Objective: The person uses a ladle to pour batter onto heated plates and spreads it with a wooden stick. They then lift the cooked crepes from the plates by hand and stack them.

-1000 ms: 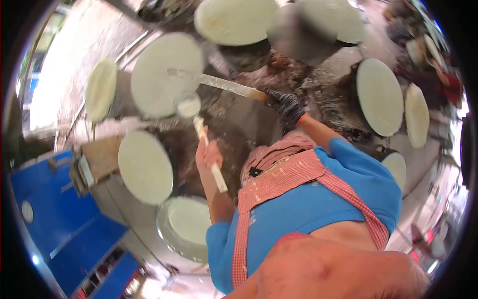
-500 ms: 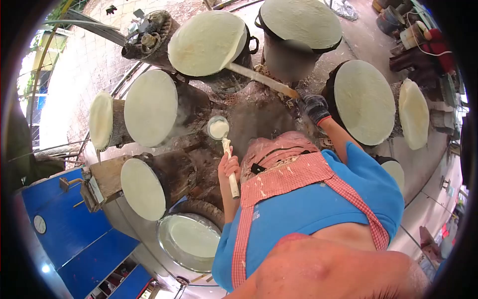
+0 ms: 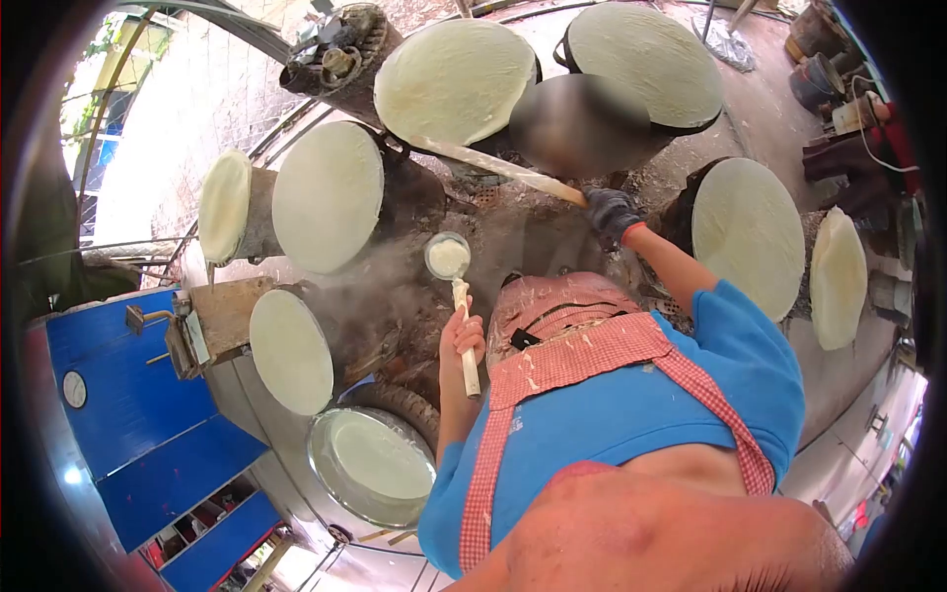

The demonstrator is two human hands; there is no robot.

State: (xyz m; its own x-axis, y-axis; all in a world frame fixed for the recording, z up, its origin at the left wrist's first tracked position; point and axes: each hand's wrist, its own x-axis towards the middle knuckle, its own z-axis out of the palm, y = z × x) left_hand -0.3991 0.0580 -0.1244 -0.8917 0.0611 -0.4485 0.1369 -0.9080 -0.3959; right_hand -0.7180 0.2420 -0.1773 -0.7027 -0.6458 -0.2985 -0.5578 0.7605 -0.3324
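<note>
My left hand point(image 3: 462, 337) is closed round the batter-smeared handle of a ladle point(image 3: 450, 259), whose round cup holds thick pale batter. The ladle is held in front of my apron, over the dark ground. In my right hand point(image 3: 614, 217), which wears a dark grey glove, is the end of a long flat wooden stick point(image 3: 503, 170). Its far tip lies at the near edge of a round griddle point(image 3: 454, 84) covered with a pale, thin sheet of batter. A second coated griddle point(image 3: 646, 59) stands to the right of that one.
More coated round griddles surround me: two on the left point(image 3: 328, 197) point(image 3: 291, 352) and one on the right point(image 3: 748, 237). A wide metal basin point(image 3: 380, 469) of pale batter stands at lower left, near a blue cabinet point(image 3: 138, 414). Steam drifts at left; a blurred patch covers part of the far griddles.
The whole view has shifted, with the far griddles now farther right. The stick's tip has slid leftward along the near edge of the same griddle. My left hand still grips the ladle.
</note>
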